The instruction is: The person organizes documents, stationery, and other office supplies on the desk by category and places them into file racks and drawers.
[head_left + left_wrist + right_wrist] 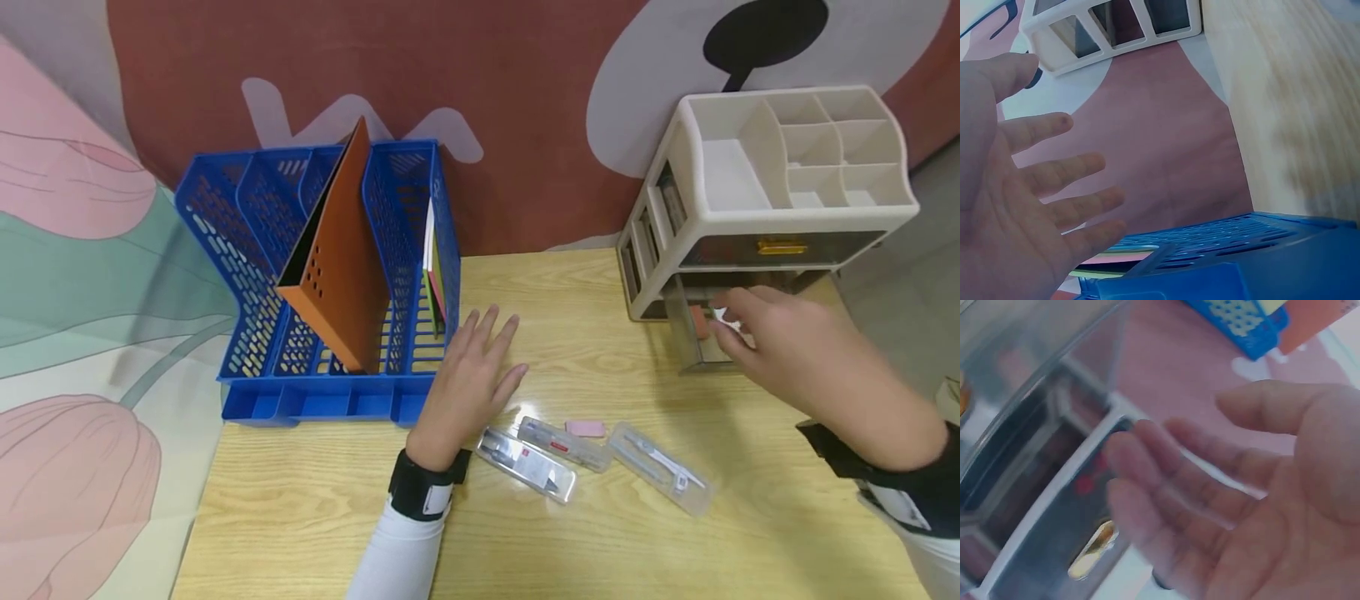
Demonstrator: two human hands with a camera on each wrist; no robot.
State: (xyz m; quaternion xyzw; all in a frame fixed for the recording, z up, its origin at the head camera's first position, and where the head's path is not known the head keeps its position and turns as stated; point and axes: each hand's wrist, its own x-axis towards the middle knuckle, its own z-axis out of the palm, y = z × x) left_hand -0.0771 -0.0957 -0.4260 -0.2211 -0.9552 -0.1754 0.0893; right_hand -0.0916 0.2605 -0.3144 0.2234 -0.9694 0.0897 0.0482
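Observation:
My right hand (795,342) is over a pulled-out, see-through drawer (693,358) of the white desktop organizer (750,212). Its fingers are loosely bent and the thumb stands apart; the right wrist view shows a bare palm (1285,519). Inside the drawer lies a small orange-red block (699,321), and something white shows between thumb and fingers in the head view. My left hand (465,379), fingers spread, is beside the right front corner of a blue file rack (307,387). In the left wrist view that palm (1016,206) holds nothing.
On the wooden table (337,517) lie a pink eraser (585,428) and three clear cases: one left (527,464), one middle (566,443), one right (660,468) with a white compass. An orange folder (337,283) and thin booklets (433,271) stand in the rack.

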